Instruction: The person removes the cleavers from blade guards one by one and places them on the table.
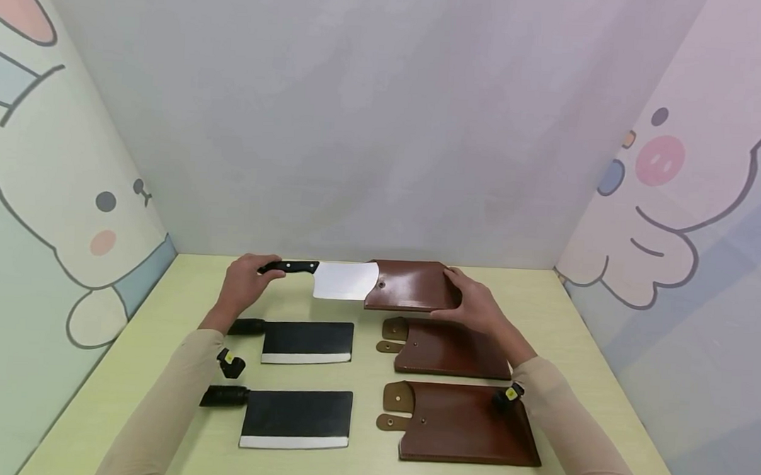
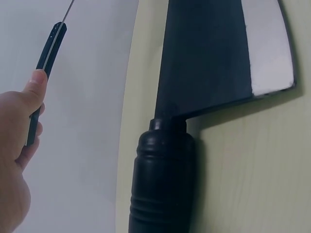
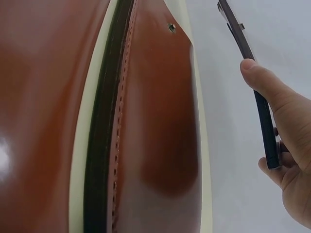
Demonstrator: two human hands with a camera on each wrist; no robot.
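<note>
My left hand [image 1: 244, 282] grips the black riveted handle of a cleaver [image 1: 343, 280] with a shiny blade, raised near the table's back. In the left wrist view the thumb presses along that handle [image 2: 51, 48], seen edge-on. The blade's front end meets the open left side of a brown leather sheath [image 1: 413, 285]; whether it is inside or just before the mouth I cannot tell. My right hand [image 1: 479, 309] holds the sheath by its right end, thumb and fingers on opposite faces. From the right wrist the held sheath [image 3: 265, 121] appears as a thin dark edge.
Two dark-bladed cleavers, one farther back [image 1: 308, 340] and one in front [image 1: 297, 417], lie at left, handles leftward. Two brown sheaths, one behind [image 1: 452, 348] and one nearer [image 1: 455, 428], lie at right, with snap tabs facing left. A grey wall [image 1: 360, 123] rises behind the table.
</note>
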